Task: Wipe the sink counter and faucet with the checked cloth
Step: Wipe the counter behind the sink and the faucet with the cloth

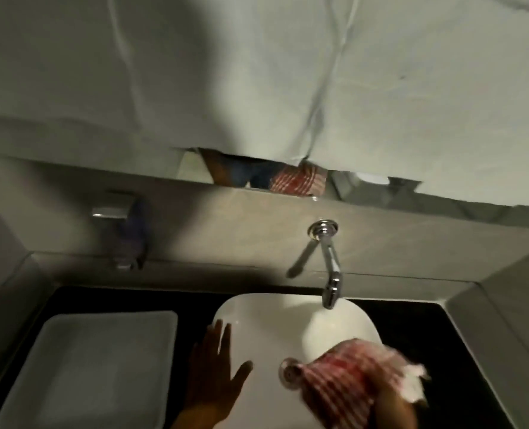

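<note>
Cloth (359,377), red-and-white checked, bunched up inside the white basin (266,323), on its right half, just right of the drain (289,373) and partly overlapping the drain's rim. A loose pale corner of it hangs out past the basin's right edge over the black counter (461,342). Cloth is blurred. Right hand (377,407) is under/behind the cloth, mostly covered by it; the cloth is wrapped over the hand, so the hand looks to be grasping it, though fingers are hidden. Left hand (216,370) lies flat on the basin's left edge, fingers straight and spread, thumb pointing toward the drain, gripping nothing. Chrome faucet (329,274) comes out of the grey wall above the basin, spout end over the basin's back rim; neither cloth nor hands touch it. A grey tray (71,382) sits on the counter left of the basin, near the left hand. On the wall upper left, a chrome fixture (114,209), blurred. Mirror (257,72) above the wall strip shows a pale garment and a reflection of the cloth.
</note>
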Available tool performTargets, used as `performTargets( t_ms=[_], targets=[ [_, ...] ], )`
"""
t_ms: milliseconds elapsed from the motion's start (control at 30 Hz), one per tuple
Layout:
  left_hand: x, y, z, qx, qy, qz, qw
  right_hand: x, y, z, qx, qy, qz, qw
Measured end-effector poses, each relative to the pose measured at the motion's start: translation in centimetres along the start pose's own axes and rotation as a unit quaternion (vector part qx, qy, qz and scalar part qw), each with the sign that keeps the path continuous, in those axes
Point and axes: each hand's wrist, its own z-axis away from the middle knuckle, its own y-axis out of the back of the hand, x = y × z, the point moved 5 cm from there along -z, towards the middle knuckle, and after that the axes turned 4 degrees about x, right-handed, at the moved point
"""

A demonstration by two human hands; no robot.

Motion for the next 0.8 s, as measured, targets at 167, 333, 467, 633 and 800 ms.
performTargets(
  t_ms=[167,333,467,633,800],
  targets=[
    [1.0,-1.2,-0.2,0.054,-0.076,-0.053,0.994,-2.6,6.5,-4.4,-0.141,0.127,-0.569,0.800],
    [1.2,-1.3,-0.7,0.075,-0.068,-0.046,0.994,-14.7,3.0,-2.3,-0.001,0.432,-0.258,0.864],
    [1.0,-1.2,-1.2,0.116,-0.084,-0.034,0.989,-15.9,-3.6,-0.9,0.057,0.461,0.185,0.866],
    [0.8,-1.3,-1.8,0.116,-0.067,-0.002,0.991,-18.0,-0.6,-4.4,-0.046,0.365,0.092,0.926],
    [1.3,-0.7,-2.5,0.086,-0.109,0.001,0.990,-16.6,-2.9,-2.8,0.008,0.384,0.193,0.903]
  ],
)
